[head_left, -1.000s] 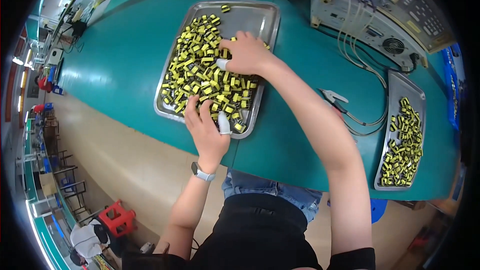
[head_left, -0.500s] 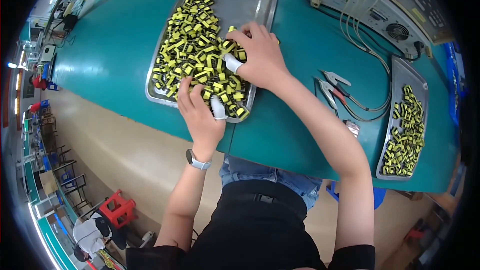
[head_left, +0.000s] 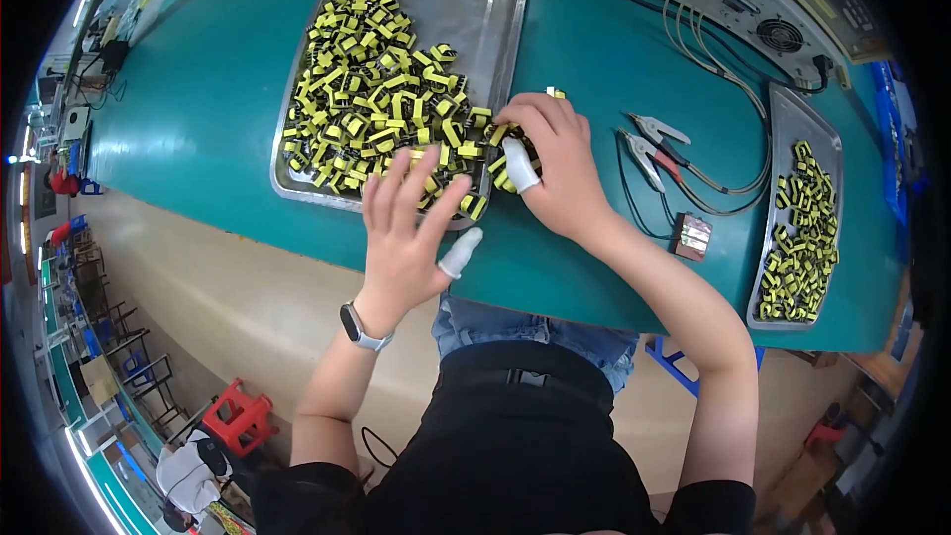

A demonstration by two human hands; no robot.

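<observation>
Right hand [head_left: 557,166]: fingers curled narrow, thumb opposed, closed around several yellow-and-black components [head_left: 500,172] at the right edge of the large metal tray [head_left: 456,0]; how many are enclosed cannot be told. A single component [head_left: 555,92] shows just beyond the fingers. The cupped shape appears to keep loose pieces together. Left hand [head_left: 398,250]: wide, fingers spread, left of the grip and over the tray's near edge; no piece is seen held. A white finger cot [head_left: 519,166] covers each thumb, presumably for protection or purchase. The component pile [head_left: 362,89] lies left of the grip, its spread contained by the raised rim. Right of the grip, clip leads [head_left: 649,163] rest on the green table [head_left: 198,129], well apart; farther right, a narrow tray [head_left: 792,119] confines a second batch [head_left: 797,263].
</observation>
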